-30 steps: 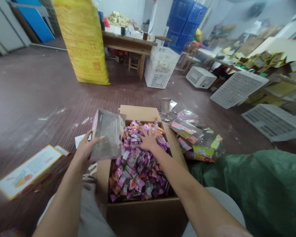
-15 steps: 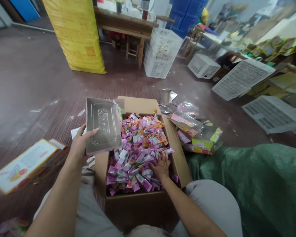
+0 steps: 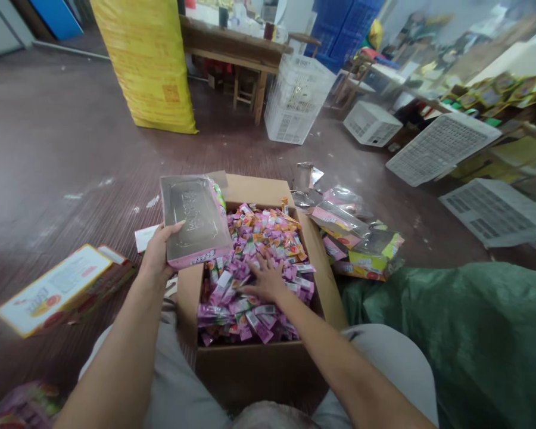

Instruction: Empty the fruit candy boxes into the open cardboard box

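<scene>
Between my knees stands an open cardboard box [image 3: 325,280], filled with small pink, purple and orange sachets [image 3: 259,325]. My left hand [image 3: 158,253] grips the near left edge of a clear plastic box [image 3: 195,217] with pink and green printed sides, its thumb across the embossed face. That plastic box is tilted and overlaps the carton's left side. Spread over the middle of the sachets, my right hand [image 3: 267,280] has its fingers apart and touches the pile.
Crumpled clear and printed packages [image 3: 357,238] lie right of the carton, beside a green sheet [image 3: 455,322]. A white-and-yellow carton [image 3: 56,292] lies left. Ahead stand a yellow sack [image 3: 152,65], white crates [image 3: 295,101] and a wooden table [image 3: 232,44].
My right hand has moved left from the right part of the sachets to the middle, fingers spreading. The plastic box in my left hand has tilted, showing its pink near side.
</scene>
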`<action>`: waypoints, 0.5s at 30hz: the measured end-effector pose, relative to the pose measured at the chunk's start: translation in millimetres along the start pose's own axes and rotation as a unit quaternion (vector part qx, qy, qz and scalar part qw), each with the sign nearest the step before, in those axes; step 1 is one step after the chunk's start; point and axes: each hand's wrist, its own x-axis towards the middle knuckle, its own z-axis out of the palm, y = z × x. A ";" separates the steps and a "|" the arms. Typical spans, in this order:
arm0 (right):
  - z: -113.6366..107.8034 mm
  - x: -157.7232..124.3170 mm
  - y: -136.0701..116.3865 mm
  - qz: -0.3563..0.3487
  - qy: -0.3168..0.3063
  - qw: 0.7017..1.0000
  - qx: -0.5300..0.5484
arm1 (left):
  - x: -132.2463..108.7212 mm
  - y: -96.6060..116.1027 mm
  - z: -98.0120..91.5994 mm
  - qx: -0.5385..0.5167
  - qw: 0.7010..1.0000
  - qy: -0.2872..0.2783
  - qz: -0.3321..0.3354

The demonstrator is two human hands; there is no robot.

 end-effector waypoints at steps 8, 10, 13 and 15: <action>51.4 -32.5 -5.4 -0.035 0.026 0.999 0.001 | -1.5 6.1 3.4 -0.041 0.999 -0.022 -0.016; 41.1 -28.1 -5.5 -0.041 0.018 0.999 0.028 | -0.9 5.4 9.0 -0.038 0.998 -0.035 -0.035; 13.4 -24.9 -6.2 -0.030 0.022 0.993 0.110 | -2.7 3.6 13.0 -0.004 0.997 -0.048 -0.062; -9.6 -29.0 -10.9 0.011 0.086 0.967 0.241 | -4.5 0.3 12.0 0.033 0.995 -0.069 -0.062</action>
